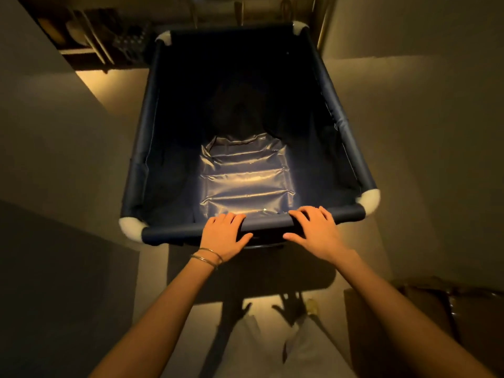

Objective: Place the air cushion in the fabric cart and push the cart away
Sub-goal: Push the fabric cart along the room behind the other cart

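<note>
Inside fabric cart (141, 148), ribbed glossy air cushion (246, 178)

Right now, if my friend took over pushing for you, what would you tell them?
Left hand: lying over the near rail of the fabric cart, fingers draped on top, thumb on the near side.
Right hand: on the same rail, a little to the right, same hold.
Air cushion: already inside the fabric cart, lying against the near wall just past the hands.
Done: cushion is in.
Left: push the cart away. It points toward the shelves ahead, with walls close on both sides, so steer straight.
</note>
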{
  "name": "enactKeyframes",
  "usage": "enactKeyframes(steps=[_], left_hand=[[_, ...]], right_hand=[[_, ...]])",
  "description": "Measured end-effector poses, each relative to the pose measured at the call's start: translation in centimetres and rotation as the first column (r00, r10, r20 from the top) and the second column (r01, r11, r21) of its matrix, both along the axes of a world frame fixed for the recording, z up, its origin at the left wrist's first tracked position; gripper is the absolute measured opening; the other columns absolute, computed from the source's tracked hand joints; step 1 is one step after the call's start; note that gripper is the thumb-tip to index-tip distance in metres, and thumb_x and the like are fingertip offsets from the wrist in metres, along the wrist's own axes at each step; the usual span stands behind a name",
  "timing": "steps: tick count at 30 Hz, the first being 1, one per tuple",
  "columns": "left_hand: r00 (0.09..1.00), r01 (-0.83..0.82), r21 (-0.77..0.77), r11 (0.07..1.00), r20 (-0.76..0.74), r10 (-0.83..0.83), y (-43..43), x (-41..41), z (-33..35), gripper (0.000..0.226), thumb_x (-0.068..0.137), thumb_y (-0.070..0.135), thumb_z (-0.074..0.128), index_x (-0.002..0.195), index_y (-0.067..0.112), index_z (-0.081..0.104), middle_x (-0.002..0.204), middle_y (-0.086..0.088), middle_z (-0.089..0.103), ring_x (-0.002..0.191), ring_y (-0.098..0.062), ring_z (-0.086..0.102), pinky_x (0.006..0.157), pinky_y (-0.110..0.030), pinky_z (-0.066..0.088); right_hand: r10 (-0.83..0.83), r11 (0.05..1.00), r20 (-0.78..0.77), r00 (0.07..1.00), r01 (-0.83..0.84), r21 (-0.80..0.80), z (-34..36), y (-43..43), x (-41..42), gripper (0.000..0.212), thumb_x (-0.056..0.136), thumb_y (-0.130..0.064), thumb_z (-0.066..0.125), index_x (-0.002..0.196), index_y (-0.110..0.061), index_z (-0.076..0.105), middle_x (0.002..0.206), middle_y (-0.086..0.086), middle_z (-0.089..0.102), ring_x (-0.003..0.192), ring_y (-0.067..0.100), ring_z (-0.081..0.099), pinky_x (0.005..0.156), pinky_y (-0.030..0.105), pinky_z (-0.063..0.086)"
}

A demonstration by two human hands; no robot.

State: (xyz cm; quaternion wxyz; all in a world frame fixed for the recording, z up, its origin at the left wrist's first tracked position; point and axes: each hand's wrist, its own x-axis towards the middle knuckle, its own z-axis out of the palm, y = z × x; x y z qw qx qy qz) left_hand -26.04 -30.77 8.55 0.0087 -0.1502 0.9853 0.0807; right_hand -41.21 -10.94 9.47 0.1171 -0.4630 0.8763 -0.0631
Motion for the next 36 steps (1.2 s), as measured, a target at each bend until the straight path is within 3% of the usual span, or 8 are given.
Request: enactKeyframes(steps=[3, 7, 11, 13, 20, 25, 36], left_hand=[[1.000, -0.013, -0.018, 1.000, -0.017, 0.012, -2.1, 1.5, -1.1, 0.065, 0.078, 0.058, 0.030, 0.119, 0.015, 0.057, 0.093, -0.008, 0.065, 0.082, -0.029, 0.061, 0.072, -0.036, 0.046], [0.996, -0.061, -0.025, 0.998, -0.073, 0.059, -1.6, 2.2, -0.8, 0.061, 0.078, 0.059, 0.034, 0.117, 0.018, 0.057, 0.096, -0.005, 0.064, 0.086, -0.026, 0.059, 0.076, -0.039, 0.044], [0.986, -0.131, -0.002, 0.991, -0.106, 0.130, -0.5, 2.4, -0.9, 0.058, 0.079, 0.061, 0.033, 0.114, 0.022, 0.058, 0.093, -0.003, 0.063, 0.085, -0.024, 0.057, 0.077, -0.040, 0.040], [0.982, -0.135, 0.002, 0.991, -0.131, 0.134, 0.0, 3.2, -1.2, 0.056, 0.080, 0.062, 0.035, 0.114, 0.024, 0.058, 0.093, -0.001, 0.062, 0.087, -0.023, 0.055, 0.079, -0.039, 0.034], [0.963, -0.187, 0.001, 0.982, -0.197, 0.184, 2.2, 5.4, -1.3, 0.047, 0.079, 0.063, 0.043, 0.102, 0.027, 0.062, 0.089, 0.002, 0.063, 0.085, -0.021, 0.055, 0.076, -0.036, 0.028], [0.967, -0.166, 0.002, 0.986, -0.194, 0.163, 1.9, 6.1, -1.2, 0.047, 0.078, 0.067, 0.045, 0.096, 0.027, 0.063, 0.087, 0.003, 0.063, 0.083, -0.019, 0.054, 0.075, -0.034, 0.028], [0.981, -0.074, -0.010, 0.997, -0.181, 0.071, -3.2, 2.3, -1.3, 0.045, 0.079, 0.067, 0.045, 0.093, 0.028, 0.061, 0.085, 0.004, 0.063, 0.080, -0.019, 0.054, 0.072, -0.035, 0.031]], right_hand=[[-0.069, 0.993, -0.089, 0.994, 0.077, 0.089, 0.4, -2.0, 0.2, 0.091, 0.069, -0.081, 0.002, 0.127, -0.028, 0.047, 0.116, 0.012, 0.051, 0.106, 0.031, 0.045, 0.098, 0.046, 0.029], [-0.088, 0.979, -0.147, 0.985, 0.113, 0.168, 1.2, -3.0, 0.8, 0.080, 0.073, -0.077, 0.009, 0.125, -0.030, 0.047, 0.117, 0.013, 0.048, 0.107, 0.034, 0.041, 0.099, 0.052, 0.026], [-0.106, 0.974, -0.181, 0.978, 0.139, 0.178, 0.7, -2.9, 1.9, 0.089, 0.074, -0.080, -0.004, 0.110, -0.024, 0.055, 0.106, 0.012, 0.055, 0.099, 0.036, 0.047, 0.093, 0.058, 0.031], [-0.119, 0.975, -0.182, 0.976, 0.150, 0.164, 0.5, -2.5, 2.8, 0.085, 0.078, -0.077, -0.001, 0.106, -0.022, 0.057, 0.100, 0.012, 0.057, 0.094, 0.036, 0.050, 0.090, 0.060, 0.035], [-0.024, 0.999, -0.243, 0.970, 0.035, 0.041, -0.7, -1.0, 5.4, 0.067, 0.081, -0.070, 0.026, 0.097, -0.014, 0.059, 0.086, 0.010, 0.059, 0.080, 0.029, 0.054, 0.074, 0.042, 0.043], [0.017, 1.000, -0.264, 0.964, -0.018, -0.004, -1.1, -0.8, 5.9, 0.063, 0.080, -0.068, 0.034, 0.090, -0.011, 0.058, 0.075, 0.008, 0.061, 0.067, 0.026, 0.056, 0.061, 0.035, 0.043], [-0.060, 0.998, -0.326, 0.944, 0.062, -0.006, -1.5, -4.7, 3.8, 0.074, 0.084, -0.071, 0.012, 0.090, -0.011, 0.054, 0.076, 0.010, 0.058, 0.066, 0.027, 0.051, 0.060, 0.035, 0.040]])
